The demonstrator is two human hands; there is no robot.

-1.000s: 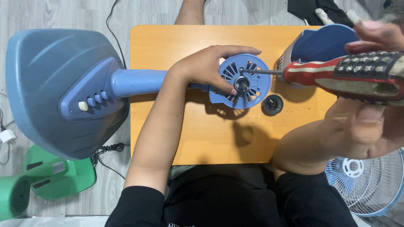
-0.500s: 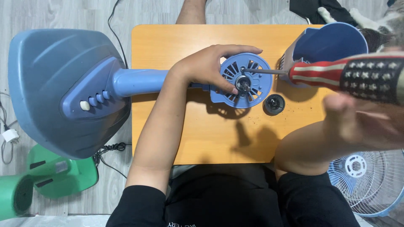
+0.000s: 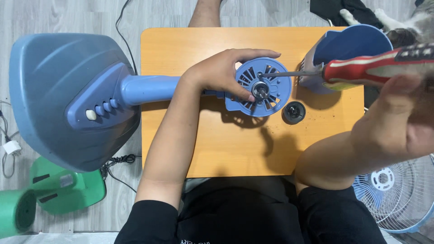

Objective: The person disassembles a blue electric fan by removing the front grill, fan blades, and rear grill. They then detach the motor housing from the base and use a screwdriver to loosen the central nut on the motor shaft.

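Note:
A blue fan stand lies on its side across a small orange table (image 3: 217, 149), its wide base (image 3: 63, 95) hanging off the left. My left hand (image 3: 226, 72) rests on the round blue motor housing (image 3: 266, 92), fingers by the central shaft. My right hand (image 3: 402, 113), blurred and close to the camera, grips a red-and-black screwdriver (image 3: 366, 68). Its metal tip touches the housing near the top edge. A black round knob (image 3: 294, 112) lies on the table just right of the housing.
A blue motor cover (image 3: 348, 49) stands at the table's back right. A fan grille (image 3: 398, 194) lies on the floor at lower right. A green stool (image 3: 54, 192) and cables sit at lower left. A cat (image 3: 407, 22) lies at the top right.
The screwdriver and my right hand have shifted slightly right and up in view. My left hand stays on the housing.

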